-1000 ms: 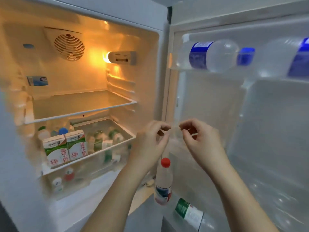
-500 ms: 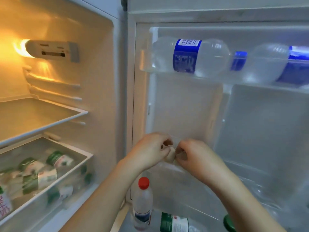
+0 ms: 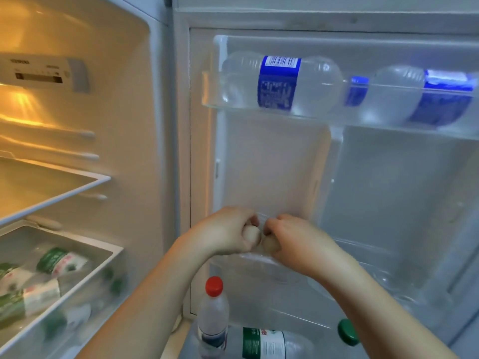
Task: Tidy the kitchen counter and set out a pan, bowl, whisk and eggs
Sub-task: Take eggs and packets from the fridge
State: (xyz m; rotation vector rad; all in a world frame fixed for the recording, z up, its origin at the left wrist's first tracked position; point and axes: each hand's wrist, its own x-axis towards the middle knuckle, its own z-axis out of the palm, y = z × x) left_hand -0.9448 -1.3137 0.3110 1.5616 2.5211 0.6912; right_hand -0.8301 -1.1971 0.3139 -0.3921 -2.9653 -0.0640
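I face an open fridge. Both hands reach into the clear egg tray (image 3: pixel 274 263) on the door's middle shelf. My left hand (image 3: pixel 228 233) grips a pale brown egg (image 3: pixel 252 234) with curled fingers. My right hand (image 3: pixel 293 242) grips a second egg (image 3: pixel 269 245), which shows just below its knuckles. The two eggs sit side by side, almost touching. No pan, bowl or whisk is in view.
Two blue-labelled water bottles (image 3: pixel 280 84) lie in the top door shelf. A red-capped bottle (image 3: pixel 213 309) and a green-labelled bottle (image 3: pixel 264 343) sit in the bottom door shelf. Left, the lit fridge interior has a glass shelf (image 3: pixel 64 193) and a drawer of drinks (image 3: pixel 57 265).
My view swung right from the fridge interior to the door. Both hands dropped from mid-air into the door's egg tray and each closed round an egg.
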